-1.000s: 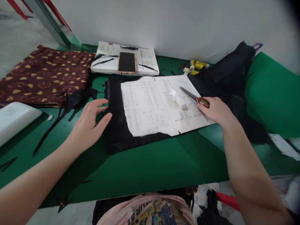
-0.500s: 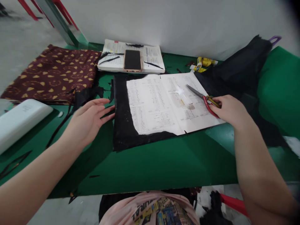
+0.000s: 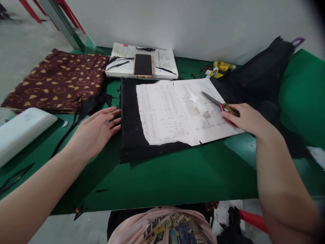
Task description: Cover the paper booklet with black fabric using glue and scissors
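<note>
An opened printed sheet lies on top of black cloth-like material, which borders it on the left and along the front. My left hand rests at the left edge of that black material, fingers stretched and slightly spread, fingertips at or just under the edge. In my right hand are the handles of scissors. Their blades look closed and point up and left over the sheet's right part. A small clear, shiny piece lies on the sheet left of the blades.
Behind the sheet, a phone lies on an open book. Yellow glue tubes sit back right, beside more black cloth. Folded brown patterned fabric and a white power bank occupy the left of the green table.
The left edge of the black material has shifted slightly left, and a lower layer now peeks out at its front. My right hand has settled slightly over the scissors' handles.
</note>
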A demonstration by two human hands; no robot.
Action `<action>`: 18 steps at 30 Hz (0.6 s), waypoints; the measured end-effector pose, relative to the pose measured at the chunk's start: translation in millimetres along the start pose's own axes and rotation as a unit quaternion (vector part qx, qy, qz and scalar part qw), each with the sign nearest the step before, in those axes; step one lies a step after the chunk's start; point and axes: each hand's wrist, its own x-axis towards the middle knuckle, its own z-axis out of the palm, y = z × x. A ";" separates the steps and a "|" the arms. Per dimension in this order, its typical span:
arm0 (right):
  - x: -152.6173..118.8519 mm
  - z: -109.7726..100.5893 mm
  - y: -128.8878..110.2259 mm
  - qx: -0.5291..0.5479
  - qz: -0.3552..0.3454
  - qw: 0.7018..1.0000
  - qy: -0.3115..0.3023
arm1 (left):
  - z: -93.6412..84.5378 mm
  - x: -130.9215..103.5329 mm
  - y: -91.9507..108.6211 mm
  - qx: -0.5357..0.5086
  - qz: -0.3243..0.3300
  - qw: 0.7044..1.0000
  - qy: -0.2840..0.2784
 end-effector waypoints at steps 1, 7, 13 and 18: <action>0.6 1.0 1.5 0.002 0.006 1.000 -0.001 | 0.0 -0.1 -0.1 0.003 -0.004 1.000 -0.003; -1.0 3.3 2.9 0.008 0.013 1.000 0.013 | 1.6 -4.8 1.2 0.020 -0.019 0.999 -0.018; -7.2 2.1 -18.1 -0.026 0.013 0.997 0.073 | 4.1 -7.9 2.7 0.052 -0.023 0.998 -0.025; -9.3 1.7 -24.2 -0.026 0.004 0.999 0.031 | 3.3 -7.8 4.9 0.065 -0.026 0.997 -0.012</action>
